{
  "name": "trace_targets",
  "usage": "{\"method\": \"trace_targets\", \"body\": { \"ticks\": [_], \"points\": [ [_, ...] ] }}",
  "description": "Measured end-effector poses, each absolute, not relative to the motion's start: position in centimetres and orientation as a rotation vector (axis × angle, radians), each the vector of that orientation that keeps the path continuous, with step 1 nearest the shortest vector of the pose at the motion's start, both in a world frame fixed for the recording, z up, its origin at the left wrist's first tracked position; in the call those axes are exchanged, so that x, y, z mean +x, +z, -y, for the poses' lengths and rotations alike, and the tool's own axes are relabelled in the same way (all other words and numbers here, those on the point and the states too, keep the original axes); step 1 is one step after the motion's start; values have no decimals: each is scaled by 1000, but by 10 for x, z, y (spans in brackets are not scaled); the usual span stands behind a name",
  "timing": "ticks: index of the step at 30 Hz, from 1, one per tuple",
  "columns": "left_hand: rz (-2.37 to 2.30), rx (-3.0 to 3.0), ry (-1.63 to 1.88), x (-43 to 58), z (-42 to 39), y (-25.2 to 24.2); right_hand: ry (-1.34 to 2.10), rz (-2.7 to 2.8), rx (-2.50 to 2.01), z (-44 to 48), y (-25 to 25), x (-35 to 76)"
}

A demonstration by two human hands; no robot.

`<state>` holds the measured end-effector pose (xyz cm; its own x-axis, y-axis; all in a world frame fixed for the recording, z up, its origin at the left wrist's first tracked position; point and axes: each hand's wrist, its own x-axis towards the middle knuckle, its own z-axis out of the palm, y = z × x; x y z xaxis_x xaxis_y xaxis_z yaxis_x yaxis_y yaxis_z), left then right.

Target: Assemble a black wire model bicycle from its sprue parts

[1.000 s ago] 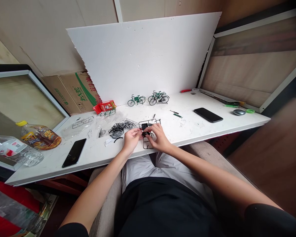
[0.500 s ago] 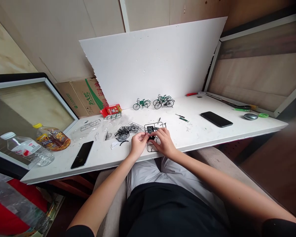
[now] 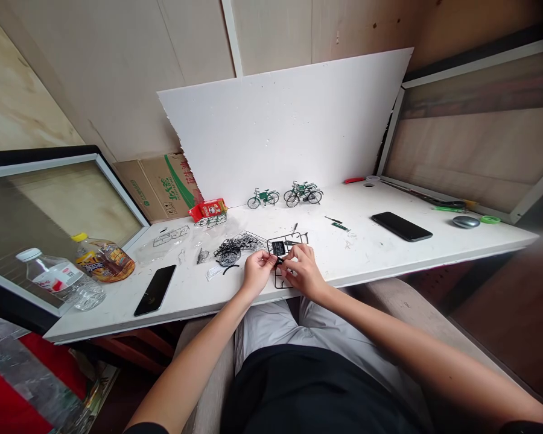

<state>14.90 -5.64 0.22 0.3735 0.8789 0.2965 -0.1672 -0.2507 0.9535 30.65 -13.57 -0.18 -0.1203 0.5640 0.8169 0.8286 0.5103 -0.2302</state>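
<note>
My left hand and my right hand meet near the table's front edge, fingers pinched around a small dark plastic part. Its exact shape is too small to make out. Directly beneath lies a black plastic sprue frame, partly hidden by my hands. Left of it sits a tangled pile of black model parts, with a spoked wheel at its near side. A curved black strip rests close by. Toward the back, a green model bicycle stands apart from other model bicycles.
On the left are a phone, a clear bottle and a yellow-capped bottle. A red box stands behind clear plastic wrapping. To the right lie a green-handled blade, another phone and a mouse. White board backs the table.
The view has tilted slightly, so everything sits a little lower and further right. My right fingers have shifted back slightly from the sprue, showing more of the small part.
</note>
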Motion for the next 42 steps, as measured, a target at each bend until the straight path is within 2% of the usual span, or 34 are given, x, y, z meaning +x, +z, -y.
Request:
{"method": "trace_targets", "body": {
  "ticks": [12,42],
  "points": [
    [-622,1373,1064,145,55,5,-628,1824,-1214,143,-6,300],
    [-652,1226,1130,147,51,4,-451,1737,-1259,136,-1,299]
  ]
}}
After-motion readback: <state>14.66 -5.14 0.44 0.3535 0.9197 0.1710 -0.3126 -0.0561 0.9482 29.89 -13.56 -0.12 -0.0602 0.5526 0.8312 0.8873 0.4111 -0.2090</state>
